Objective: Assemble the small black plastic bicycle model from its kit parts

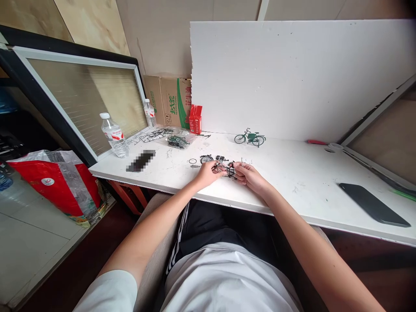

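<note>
Between my two hands is a small black model bicycle frame (pixel 231 170), held just above the table's front part. My left hand (pixel 209 173) pinches its left end. My right hand (pixel 248 175) has its fingers closed on the right end, and a thin upright piece shows by the fingertips. Beyond my left hand lie a small black spoked wheel (pixel 206 159) and a thin black ring (pixel 193 161). Another small dark part (pixel 221 158) sits just past the fingers. A finished green model bicycle (pixel 250 137) stands farther back.
On the white table (pixel 292 173) are a plastic bag of parts (pixel 178 141), black part sprues (pixel 152 135), a water bottle (pixel 114 136), a blurred dark object (pixel 141 160) and a black phone (pixel 373 203). A red box (pixel 195 119) and a carton (pixel 170 102) stand behind.
</note>
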A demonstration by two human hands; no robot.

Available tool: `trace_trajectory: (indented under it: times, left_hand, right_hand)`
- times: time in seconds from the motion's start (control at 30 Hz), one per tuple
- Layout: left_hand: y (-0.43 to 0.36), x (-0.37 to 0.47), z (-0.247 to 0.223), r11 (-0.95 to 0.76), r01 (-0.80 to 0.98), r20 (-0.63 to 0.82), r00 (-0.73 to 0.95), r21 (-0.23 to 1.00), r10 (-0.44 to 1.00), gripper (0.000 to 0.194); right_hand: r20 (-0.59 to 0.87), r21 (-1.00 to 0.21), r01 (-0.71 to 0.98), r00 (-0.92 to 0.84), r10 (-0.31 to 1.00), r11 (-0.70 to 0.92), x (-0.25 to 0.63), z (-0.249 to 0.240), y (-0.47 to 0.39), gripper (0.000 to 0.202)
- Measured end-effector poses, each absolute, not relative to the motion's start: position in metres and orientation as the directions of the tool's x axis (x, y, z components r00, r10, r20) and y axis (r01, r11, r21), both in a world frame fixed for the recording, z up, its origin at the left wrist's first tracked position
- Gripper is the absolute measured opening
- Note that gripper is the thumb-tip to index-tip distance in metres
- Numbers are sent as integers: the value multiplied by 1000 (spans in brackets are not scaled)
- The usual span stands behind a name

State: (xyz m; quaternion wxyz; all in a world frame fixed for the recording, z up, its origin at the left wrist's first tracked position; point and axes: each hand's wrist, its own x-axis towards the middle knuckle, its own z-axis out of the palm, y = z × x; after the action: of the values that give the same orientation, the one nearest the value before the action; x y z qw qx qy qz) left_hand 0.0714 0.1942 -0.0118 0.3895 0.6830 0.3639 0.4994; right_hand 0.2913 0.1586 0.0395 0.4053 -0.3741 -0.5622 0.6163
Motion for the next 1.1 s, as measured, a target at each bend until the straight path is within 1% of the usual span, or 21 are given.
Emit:
trace_trajectory:
  times: [0.23,0.47,0.7,0.8,1.1]
  left_hand:
    - [193,71,-9,-432,123,401,218,893,890,33]
    - [194,71,-9,-440,81,415,216,894,884,29]
    - [194,71,-10,-443,112,411,230,889,882,32]
    - [193,71,-9,-447,124,414,221,886,883,33]
    - [191,70,-6,-436,137,400,227,889,888,29]
  right_hand:
    - [4,-995,-93,-384,923,-35,293,36,161,43]
    - [12,-997,-80,-336,942,-16,292,38,162,45]
    - [47,-997,-79,-302,952,24,295,33,164,44]
    - [40,-996,-82,-303,952,15,296,32,164,45]
    - [62,-997,-70,-310,949,42,296,28,167,44]
